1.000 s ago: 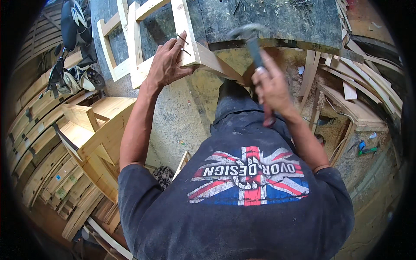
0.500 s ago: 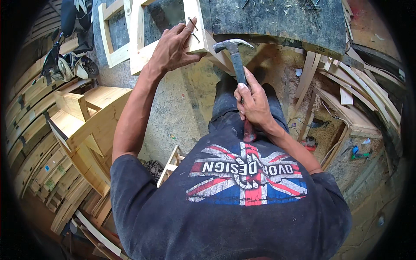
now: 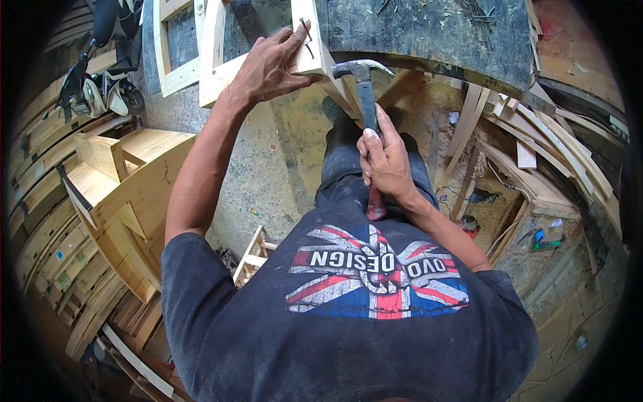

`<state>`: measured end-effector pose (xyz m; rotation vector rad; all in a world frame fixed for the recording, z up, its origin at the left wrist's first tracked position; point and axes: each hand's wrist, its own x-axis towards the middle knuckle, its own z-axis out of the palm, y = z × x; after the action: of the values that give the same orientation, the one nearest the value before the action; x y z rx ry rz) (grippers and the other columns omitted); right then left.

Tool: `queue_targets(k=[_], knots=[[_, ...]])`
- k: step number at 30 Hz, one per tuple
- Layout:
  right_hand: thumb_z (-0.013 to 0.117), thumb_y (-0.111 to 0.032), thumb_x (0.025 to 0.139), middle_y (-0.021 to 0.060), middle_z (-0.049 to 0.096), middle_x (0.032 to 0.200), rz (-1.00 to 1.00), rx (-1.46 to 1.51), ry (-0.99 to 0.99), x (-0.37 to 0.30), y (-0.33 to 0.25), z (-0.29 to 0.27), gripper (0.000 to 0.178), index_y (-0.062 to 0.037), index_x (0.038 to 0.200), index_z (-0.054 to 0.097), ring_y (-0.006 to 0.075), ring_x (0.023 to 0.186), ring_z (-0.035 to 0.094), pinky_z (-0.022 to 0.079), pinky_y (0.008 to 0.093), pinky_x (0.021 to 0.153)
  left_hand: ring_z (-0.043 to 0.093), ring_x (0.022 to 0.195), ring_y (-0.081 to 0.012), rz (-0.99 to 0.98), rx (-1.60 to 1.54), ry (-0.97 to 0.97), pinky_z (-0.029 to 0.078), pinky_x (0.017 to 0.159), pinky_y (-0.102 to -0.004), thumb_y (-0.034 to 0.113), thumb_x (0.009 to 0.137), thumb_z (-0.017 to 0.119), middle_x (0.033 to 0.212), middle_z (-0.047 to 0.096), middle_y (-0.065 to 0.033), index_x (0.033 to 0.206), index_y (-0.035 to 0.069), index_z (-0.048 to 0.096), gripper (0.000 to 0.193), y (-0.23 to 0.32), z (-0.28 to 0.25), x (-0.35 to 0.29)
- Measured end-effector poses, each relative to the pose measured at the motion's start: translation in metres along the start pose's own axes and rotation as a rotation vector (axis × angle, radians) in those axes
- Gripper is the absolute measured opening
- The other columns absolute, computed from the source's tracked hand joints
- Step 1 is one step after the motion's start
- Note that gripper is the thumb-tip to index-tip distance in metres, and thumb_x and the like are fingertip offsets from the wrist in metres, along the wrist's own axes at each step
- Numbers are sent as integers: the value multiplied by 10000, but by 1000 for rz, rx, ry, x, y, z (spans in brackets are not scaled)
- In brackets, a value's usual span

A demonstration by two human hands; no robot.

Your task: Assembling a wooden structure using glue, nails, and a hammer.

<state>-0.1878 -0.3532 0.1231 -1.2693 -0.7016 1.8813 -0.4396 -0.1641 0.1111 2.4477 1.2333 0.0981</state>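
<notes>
My left hand (image 3: pixel 269 72) grips the corner of a pale wooden frame (image 3: pixel 309 61), its thumb along the near edge and its index fingertip beside an upper nail (image 3: pixel 303 24). Another nail (image 3: pixel 309 49) stands out of the same wood just below; both are partly driven and lean. Wrapped round the dark handle of a claw hammer (image 3: pixel 366 97) is my right hand (image 3: pixel 390 162). The hammer's metal head points up, close to the right side of the frame's corner and clear of the nails. Its red handle end shows below my fist.
The frame lies on a dark worktable (image 3: pixel 429 33) with loose nails (image 3: pixel 477 17) scattered at its far side. To the left stands a wooden cabinet-like piece (image 3: pixel 144 177), with stacked planks beyond. Curved wood strips (image 3: pixel 569 147) pile up at the right. A motorbike (image 3: pixel 100 94) is far left.
The whole view has shifted slightly. My left hand stays on the frame's corner, and the hammer in my right hand is held in nearly the same place.
</notes>
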Motion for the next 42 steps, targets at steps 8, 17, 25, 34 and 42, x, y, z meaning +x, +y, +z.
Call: queue_targets(k=[8, 17, 25, 34, 42], knots=[[453, -166, 1108, 14, 496, 807, -3, -41, -35, 0, -14, -9, 588, -107, 1660, 257, 67, 517, 462, 462, 254, 430, 606, 1029, -336, 32, 22, 26, 526, 981, -484, 474, 750, 908, 1186, 629, -152, 1658, 128, 331, 1131, 2, -1, 0], [616, -117, 1026, 179, 704, 871, -636, -1039, -6, 6, -151, -58, 570, -34, 1564, 449, 181, 651, 624, 513, 336, 617, 585, 1244, -381, -17, -41, -59, 466, 1102, -472, 449, 724, 920, 1463, 556, -226, 1667, 123, 292, 1179, 3, -8, -1], [574, -97, 994, 199, 696, 853, -1086, -1421, -65, 40, -163, -53, 304, 14, 1276, 587, 347, 777, 680, 539, 469, 778, 603, 1205, -354, 63, 35, 109, 491, 1033, -491, 514, 713, 903, 1333, 614, -190, 1664, 95, 287, 1208, -1, 7, -3], [571, -164, 1028, 210, 707, 949, -722, -867, 60, -10, -239, -73, 245, -8, 1213, 605, 286, 805, 682, 548, 359, 728, 612, 1185, -303, 40, 69, 61, 477, 999, -462, 645, 801, 810, 1224, 632, -157, 1644, 67, 332, 1129, -6, 4, 0], [633, -131, 993, 115, 752, 882, -341, -1492, -301, 28, -181, -5, 513, -20, 1485, 541, 275, 766, 709, 584, 421, 719, 613, 1220, -327, -22, -9, -82, 485, 1050, -493, 484, 755, 886, 1337, 610, -170, 1646, 83, 327, 1126, 6, -3, -1]])
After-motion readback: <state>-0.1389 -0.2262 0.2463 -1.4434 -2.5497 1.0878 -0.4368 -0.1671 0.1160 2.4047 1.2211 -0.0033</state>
